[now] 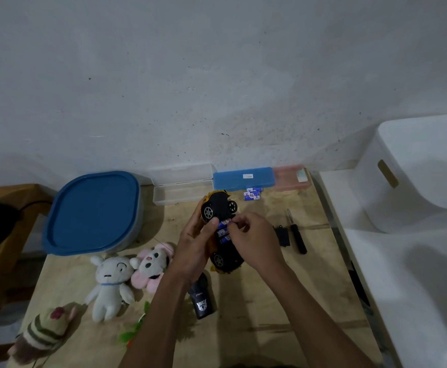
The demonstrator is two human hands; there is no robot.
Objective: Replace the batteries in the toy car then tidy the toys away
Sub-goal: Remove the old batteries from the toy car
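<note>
The toy car [221, 208] is held upside down above the middle of the desk [270, 301], wheels up, so that the open battery bay in its black underside faces the camera. Three blue-and-white batteries [223, 231] are seen lying side by side in the bay. The car is cradled from its nine o'clock side by the left hand [194, 248], whose fingers are wrapped round the yellow body and whose thumb is laid across the underside, seemingly to steady it. The fingers of the right hand [254, 240] are pinched narrowly on the end of the top battery at the bay's three o'clock edge; whether it is being pressed in or prised out cannot be told.

At one o'clock from the car, spare batteries [252, 194] lie loose near a blue case [243, 178], within easy reach. At three o'clock, a small black cover [282, 235], judged to be the battery door, and a black screwdriver [298, 235] are set aside together, presumably for refitting. A black remote control [202, 298] lies at six o'clock.

Further out, a white plush dog [109, 285], a pink plush mouse [152, 264] and a striped plush toy [44, 333] are left at seven and eight o'clock, not yet tidied. A lidded blue container [92, 212] stands at nine o'clock.
</note>
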